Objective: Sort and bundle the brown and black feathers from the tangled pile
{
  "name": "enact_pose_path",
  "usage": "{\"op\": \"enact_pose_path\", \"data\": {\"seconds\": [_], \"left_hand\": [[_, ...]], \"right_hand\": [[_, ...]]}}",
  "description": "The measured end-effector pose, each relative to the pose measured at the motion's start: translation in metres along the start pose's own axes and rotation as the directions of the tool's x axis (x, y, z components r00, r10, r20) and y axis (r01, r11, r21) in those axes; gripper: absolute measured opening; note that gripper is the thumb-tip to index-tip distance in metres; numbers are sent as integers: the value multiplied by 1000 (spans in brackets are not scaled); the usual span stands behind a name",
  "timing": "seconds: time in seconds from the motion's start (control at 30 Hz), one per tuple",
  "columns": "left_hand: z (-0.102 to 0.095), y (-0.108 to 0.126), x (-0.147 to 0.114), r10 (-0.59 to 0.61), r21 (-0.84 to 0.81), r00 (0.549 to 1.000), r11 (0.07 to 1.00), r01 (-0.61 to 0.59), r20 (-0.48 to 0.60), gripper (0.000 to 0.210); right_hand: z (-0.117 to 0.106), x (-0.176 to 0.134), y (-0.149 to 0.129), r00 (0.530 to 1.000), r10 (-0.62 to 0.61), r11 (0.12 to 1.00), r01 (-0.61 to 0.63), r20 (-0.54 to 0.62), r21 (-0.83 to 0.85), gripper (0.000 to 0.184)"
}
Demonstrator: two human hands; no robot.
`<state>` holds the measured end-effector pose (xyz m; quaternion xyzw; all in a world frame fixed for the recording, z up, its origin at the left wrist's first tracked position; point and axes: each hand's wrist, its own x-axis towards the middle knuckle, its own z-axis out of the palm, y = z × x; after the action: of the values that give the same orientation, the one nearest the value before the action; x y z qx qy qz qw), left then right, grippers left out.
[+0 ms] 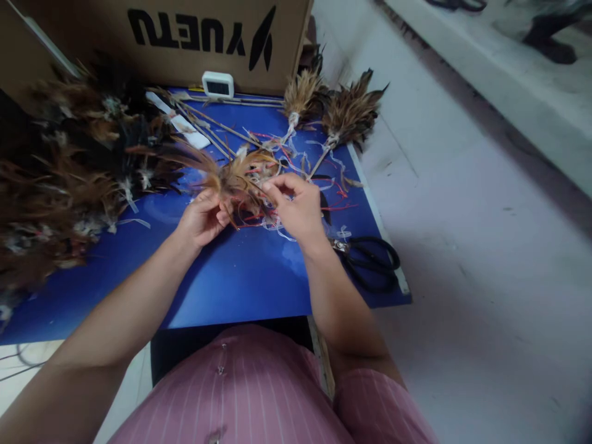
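My left hand [206, 216] is closed around the base of a loose bunch of brown feathers [226, 176], whose long tips fan out to the left and upward. My right hand [296, 200] pinches at the right side of this bunch, thumb and forefinger together; it seems to grip a feather there, though the exact contact is small. Beneath and behind both hands lies a tangle of red and clear plastic strips [277, 225] mixed with feather scraps. Black-handled scissors [370, 262] rest just right of my right wrist.
A large heap of tied feather bunches [60, 197] covers the left of the blue table [240, 290]. Two feather dusters [354, 111] and thin sticks [213, 123] lie at the back. A small white digital device [217, 85] stands before a cardboard box [194, 37]. A wall borders the right edge.
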<state>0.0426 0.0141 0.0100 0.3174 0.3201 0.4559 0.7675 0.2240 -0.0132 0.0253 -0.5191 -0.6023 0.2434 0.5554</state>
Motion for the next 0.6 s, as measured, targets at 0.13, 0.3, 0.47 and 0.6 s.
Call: {"op": "enact_pose_path", "data": {"seconds": [0.13,0.3,0.47,0.6], "left_hand": [[3,-1,-2,-36,-55,999,998,37,16,30],[4,-5,-3,-83,-66,995,994,86,49,28],[4,-9,-7,-201,-123,979,972,202,14,20],[6,-12,-9,-251,-129,968,959,251,21,7]], "right_hand": [[6,-3,2,993,-67,996,61,98,63,17],[8,-5,-1,979,-51,974,5,199,226,23],[13,-5,-2,980,41,923,-112,194,369,18],[12,-6,-5,943,59,851,-219,327,477,21]]}}
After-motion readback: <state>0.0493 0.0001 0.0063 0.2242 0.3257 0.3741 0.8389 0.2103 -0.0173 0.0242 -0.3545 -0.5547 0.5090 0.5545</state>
